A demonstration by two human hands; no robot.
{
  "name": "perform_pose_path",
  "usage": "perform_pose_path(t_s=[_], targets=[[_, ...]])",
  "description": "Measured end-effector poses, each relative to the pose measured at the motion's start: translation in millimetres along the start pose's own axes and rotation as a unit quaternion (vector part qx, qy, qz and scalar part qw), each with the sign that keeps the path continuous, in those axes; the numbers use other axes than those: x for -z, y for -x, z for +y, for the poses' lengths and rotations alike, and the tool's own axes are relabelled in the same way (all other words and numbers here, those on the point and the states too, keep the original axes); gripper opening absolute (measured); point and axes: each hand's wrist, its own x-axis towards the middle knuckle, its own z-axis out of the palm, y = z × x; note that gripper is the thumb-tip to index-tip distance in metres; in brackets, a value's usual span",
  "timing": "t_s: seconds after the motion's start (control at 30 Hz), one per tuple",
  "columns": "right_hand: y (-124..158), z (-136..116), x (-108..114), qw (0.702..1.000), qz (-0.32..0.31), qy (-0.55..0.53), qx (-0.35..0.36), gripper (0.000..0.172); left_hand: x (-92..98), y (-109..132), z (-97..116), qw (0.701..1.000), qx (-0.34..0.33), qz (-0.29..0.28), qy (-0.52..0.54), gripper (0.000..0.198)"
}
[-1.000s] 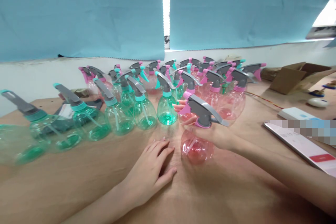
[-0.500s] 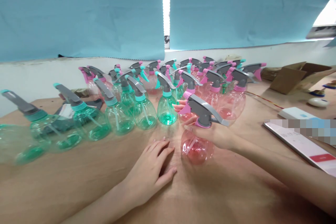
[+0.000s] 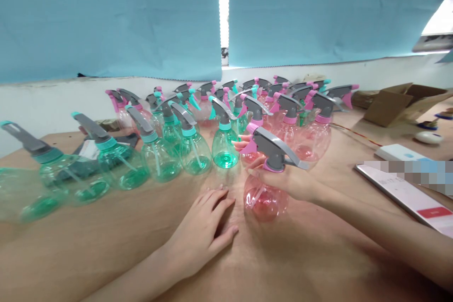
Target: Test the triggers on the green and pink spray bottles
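Note:
A pink spray bottle (image 3: pixel 266 200) with a grey and pink trigger head stands upright on the wooden table (image 3: pixel 141 240). Around its neck and upper body wraps my right hand (image 3: pixel 290 180), some fingertips showing by the pink trigger. My left hand (image 3: pixel 205 231) lies palm down on the wood just left of that bottle, fingers spread a little and holding nothing. Beyond my left hand stands a green spray bottle (image 3: pixel 225 148), close to another green bottle (image 3: pixel 196 153).
Several more green bottles line the left side, with a dark cloth (image 3: pixel 81 155) behind them. Many pink and green bottles crowd the back. At the right are a phone (image 3: pixel 403 196), a white box (image 3: pixel 399 153), a white mouse (image 3: pixel 428 138) and an open carton (image 3: pixel 392 104).

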Motion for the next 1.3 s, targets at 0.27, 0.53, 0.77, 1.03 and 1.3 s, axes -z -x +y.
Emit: perform_pose_path(t_s=[0.27, 0.53, 0.77, 1.03, 1.3], targets=[[0, 2, 2, 0.999, -0.004, 0.038, 0.008, 0.027, 0.9, 0, 1, 1.0, 0.003, -0.003, -0.001, 0.045], [1, 8, 7, 0.999, -0.026, 0.046, 0.006, 0.037, 1.4, 0, 1, 1.0, 0.002, -0.011, -0.003, 0.045], [0, 6, 5, 1.0, -0.014, 0.0, 0.028, 0.018, 0.3, 0, 1, 1.0, 0.0, -0.006, -0.002, 0.044], [0, 7, 6, 0.999, -0.004, 0.04, 0.002, 0.006, 1.2, 0, 1, 1.0, 0.0, -0.003, 0.003, 0.044], [-1, 12, 4, 0.999, 0.005, 0.031, 0.025, 0.036, 1.9, -1, 2, 1.0, 0.005, 0.004, 0.007, 0.042]])
